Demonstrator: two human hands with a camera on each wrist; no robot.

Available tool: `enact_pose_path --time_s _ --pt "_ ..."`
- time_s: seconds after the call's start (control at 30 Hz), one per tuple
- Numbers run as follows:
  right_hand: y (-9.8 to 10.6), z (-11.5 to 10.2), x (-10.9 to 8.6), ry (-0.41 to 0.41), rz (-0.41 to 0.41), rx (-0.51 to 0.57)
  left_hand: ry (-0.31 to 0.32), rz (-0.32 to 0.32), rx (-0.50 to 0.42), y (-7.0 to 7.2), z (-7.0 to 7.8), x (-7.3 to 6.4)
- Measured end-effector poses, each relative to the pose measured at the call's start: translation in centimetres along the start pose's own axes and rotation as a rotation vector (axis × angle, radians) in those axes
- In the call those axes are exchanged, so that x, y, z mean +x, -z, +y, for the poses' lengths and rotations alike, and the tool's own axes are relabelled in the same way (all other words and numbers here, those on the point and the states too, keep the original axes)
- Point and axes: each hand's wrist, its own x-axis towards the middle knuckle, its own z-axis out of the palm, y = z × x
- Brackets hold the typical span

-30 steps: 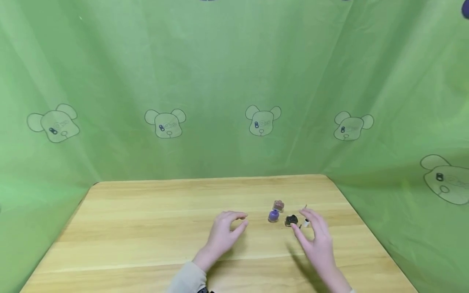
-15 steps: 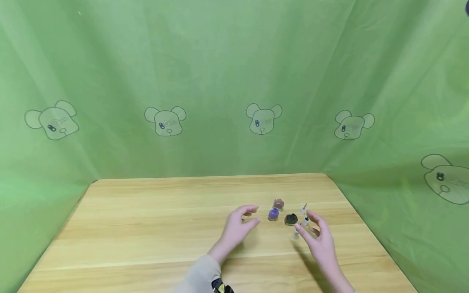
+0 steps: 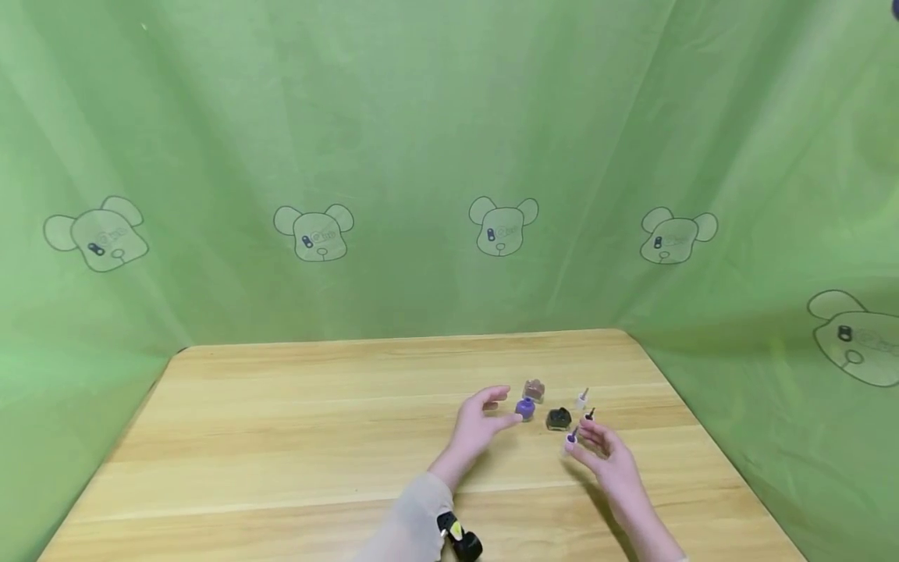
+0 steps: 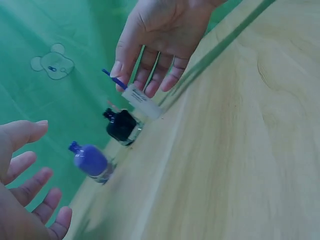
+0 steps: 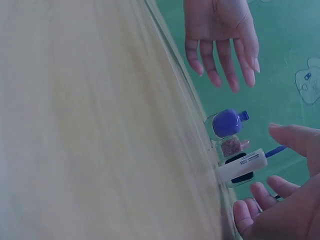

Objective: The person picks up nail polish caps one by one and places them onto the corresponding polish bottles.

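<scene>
purple bottle (image 3: 524, 410), uncapped, stands just beside the left hand (image 3: 476, 428), spread and empty; the right hand (image 3: 612, 462), fingers parted, frames an upright white brush cap (image 5: 243, 166), contact unclear from here; i'd judge this the reach, a pinch needed next

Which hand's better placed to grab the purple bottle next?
Left, likely: the left hand, open, is close beside the purple bottle; the right hand is farther off, by the purple-brushed white cap.

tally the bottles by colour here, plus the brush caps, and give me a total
Purple bottle: 1
Black bottle: 1
Pinkish bottle: 1
Brush caps: 3
Total: 6
</scene>
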Motion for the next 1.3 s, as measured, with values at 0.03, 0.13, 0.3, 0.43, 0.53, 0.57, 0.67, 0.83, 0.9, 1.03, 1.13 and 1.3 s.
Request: enact_pose_path --time_s 0.03,0.13,0.3,0.43,0.53,0.57,0.67,0.83,0.9,1.03,1.13,1.3 --pt "0.0 0.2 0.1 -0.009 -0.008 0.004 0.011 -0.003 0.001 -0.3 -0.1 0.2" --pt "0.1 0.5 0.4 -0.016 -0.025 0.009 0.044 0.001 0.004 -1.1 -0.5 0.6" --pt "0.2 0.7 0.7 -0.023 -0.039 -0.011 0.067 0.026 0.053 -2.1 -1.1 1.2" --pt "0.1 0.7 0.8 -0.024 -0.040 -0.033 0.058 0.039 0.101 -2.6 -1.2 1.7" --pt "0.0 0.7 1.0 -0.021 -0.043 -0.053 0.060 0.048 0.137 -2.8 -1.2 2.0" --pt "0.0 0.7 1.1 -0.020 -0.044 -0.059 0.062 0.050 0.152 -2.9 -1.2 2.1" --pt "0.0 0.7 1.3 -0.021 -0.042 -0.073 0.082 0.055 0.178 -3.0 -1.2 2.2" --pt "-0.1 0.7 1.4 -0.011 -0.035 -0.087 0.081 0.062 0.234 -3.2 -1.2 2.4" --pt "-0.1 0.7 1.4 -0.009 -0.037 -0.082 0.073 0.066 0.259 -3.2 -1.2 2.5" --pt "-0.2 0.7 1.4 -0.018 -0.033 -0.066 0.070 0.075 0.294 -3.3 -1.2 2.6" --pt "-0.2 0.7 1.4 -0.023 -0.026 -0.065 0.064 0.083 0.315 -3.3 -1.2 2.7" --pt "-0.2 0.7 1.3 -0.029 -0.020 -0.080 0.055 0.091 0.315 -3.2 -1.2 2.6"
